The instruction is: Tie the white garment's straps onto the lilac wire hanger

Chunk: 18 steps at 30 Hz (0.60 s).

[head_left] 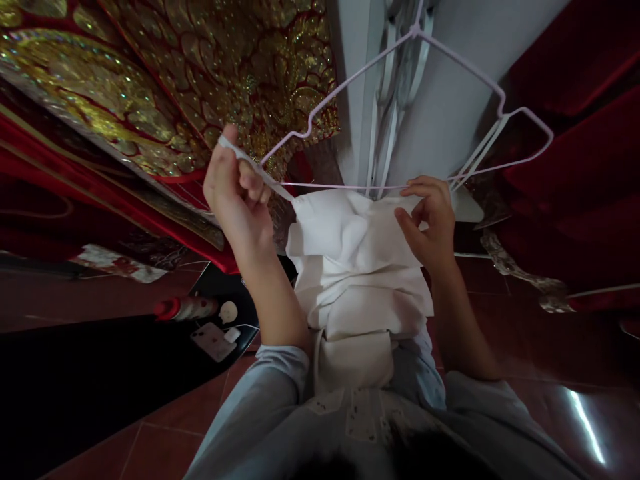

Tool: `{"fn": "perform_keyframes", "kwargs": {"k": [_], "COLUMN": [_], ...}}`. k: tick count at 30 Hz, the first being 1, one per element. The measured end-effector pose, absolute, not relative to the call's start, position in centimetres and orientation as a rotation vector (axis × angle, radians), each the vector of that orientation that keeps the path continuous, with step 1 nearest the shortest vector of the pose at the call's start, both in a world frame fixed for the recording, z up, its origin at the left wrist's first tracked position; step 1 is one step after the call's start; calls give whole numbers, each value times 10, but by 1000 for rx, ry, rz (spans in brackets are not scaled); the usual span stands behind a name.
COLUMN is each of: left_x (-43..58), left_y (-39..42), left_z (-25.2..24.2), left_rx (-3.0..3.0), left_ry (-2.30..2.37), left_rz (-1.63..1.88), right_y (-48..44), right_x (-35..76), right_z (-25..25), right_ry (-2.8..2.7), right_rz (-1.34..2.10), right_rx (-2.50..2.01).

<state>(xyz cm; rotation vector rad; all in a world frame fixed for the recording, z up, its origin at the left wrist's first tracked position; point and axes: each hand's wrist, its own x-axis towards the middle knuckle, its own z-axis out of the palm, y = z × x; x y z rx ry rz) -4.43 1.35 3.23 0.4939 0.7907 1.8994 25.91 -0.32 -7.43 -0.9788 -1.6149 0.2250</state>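
A pale pink clothes hanger hangs in front of me, its hook running out of view at the top. Below its bar is a white garment with folded layers. My left hand has its fingers curled at the hanger's left end, with a white strap stretched over the raised thumb. On the right side, another strap loops over the hanger's notch. My right hand curls its fingers at the bottom bar, and its thumb lies lower, by the garment's upper right edge.
Gold-sequinned red clothing hangs at the left, and dark red cloth at the right. Metal rails stand behind the hanger. A phone and a red-capped bottle are on a black surface at lower left, above red floor tiles.
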Motion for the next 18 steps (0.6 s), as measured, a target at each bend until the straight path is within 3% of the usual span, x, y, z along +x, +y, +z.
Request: {"fn": "perform_keyframes", "kwargs": {"k": [7,12,18], "left_x": [-15,-2,-3], "left_y": [7,8,8], "left_z": [-12,-13,-16], "left_rx": [715,752,777], "left_ry": [1031,1005,1022], "left_rz": [1836,1898,1907], "right_y": [-7,13,25], "right_x": [261,306,321], "right_z": [-72,-73,-39], "right_ry": [-1649,-1249,-1383], "right_rz": [263,15,434], "right_rx": [-1003,-910,-1113]}}
